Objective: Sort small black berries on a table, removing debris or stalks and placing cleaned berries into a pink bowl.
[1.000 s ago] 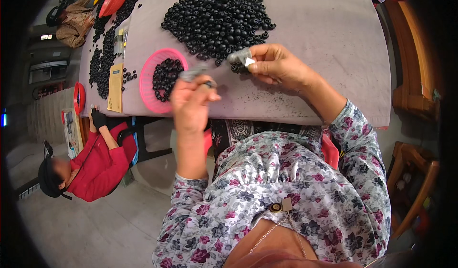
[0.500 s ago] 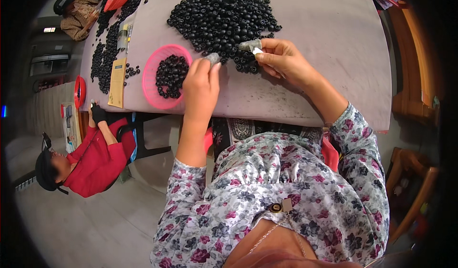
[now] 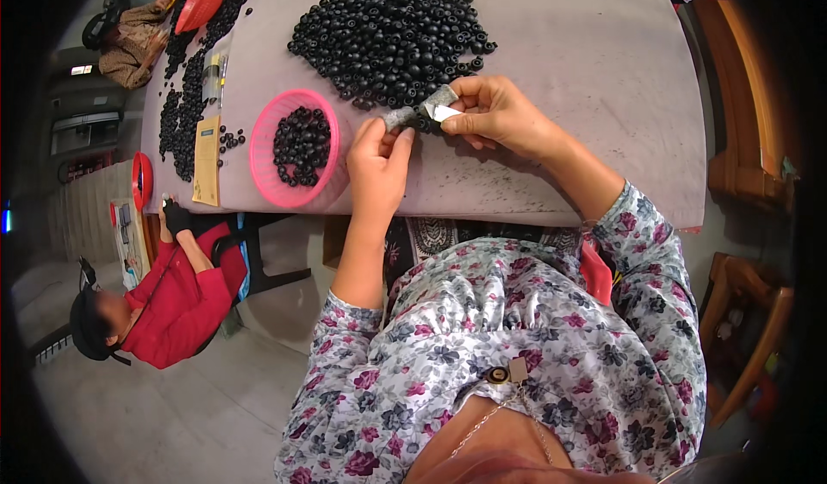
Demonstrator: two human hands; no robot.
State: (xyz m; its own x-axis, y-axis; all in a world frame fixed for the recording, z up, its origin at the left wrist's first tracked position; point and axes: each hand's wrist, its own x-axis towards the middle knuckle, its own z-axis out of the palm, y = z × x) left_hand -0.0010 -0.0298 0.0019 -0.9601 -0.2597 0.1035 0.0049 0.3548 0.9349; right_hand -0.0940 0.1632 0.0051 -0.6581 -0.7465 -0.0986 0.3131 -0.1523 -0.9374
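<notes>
1. The wide grey cloth-covered table (image 3: 586, 79) fills the far half of the view, its near edge bending across above the person's lap.
2. A broad heap of small black round beads (image 3: 392, 31) lies at the far middle of the table, with a second, looser spread of black beads (image 3: 185, 109) along the far left.
3. A shallow round pink plastic bowl (image 3: 267, 169) sits left of the hands near the table's edge and is part-filled with the same beads.
4. At the far left a seated person in a red top (image 3: 177, 307) works at their own place; a flat tan card (image 3: 207, 148) lies just beside the pink bowl.
5. The right hand (image 3: 500, 113) is curled shut, with thumb and fingers pinching the right end of a small silvery-grey strip-shaped tool (image 3: 422, 112).
6. The left hand (image 3: 379, 161) is loosely closed; its fingertips pinch the tool's left end, and I cannot tell whether a bead is between them.
7. The tool lies at the near rim of the big heap, between the two hands. Its long axis runs left to right, tilted so that the right end sits slightly farther away, and its pale tip points toward the right hand.
8. To do this well, I judge both pinches should stay firm and close to the heap, with the tool level so that beads do not roll off.
</notes>
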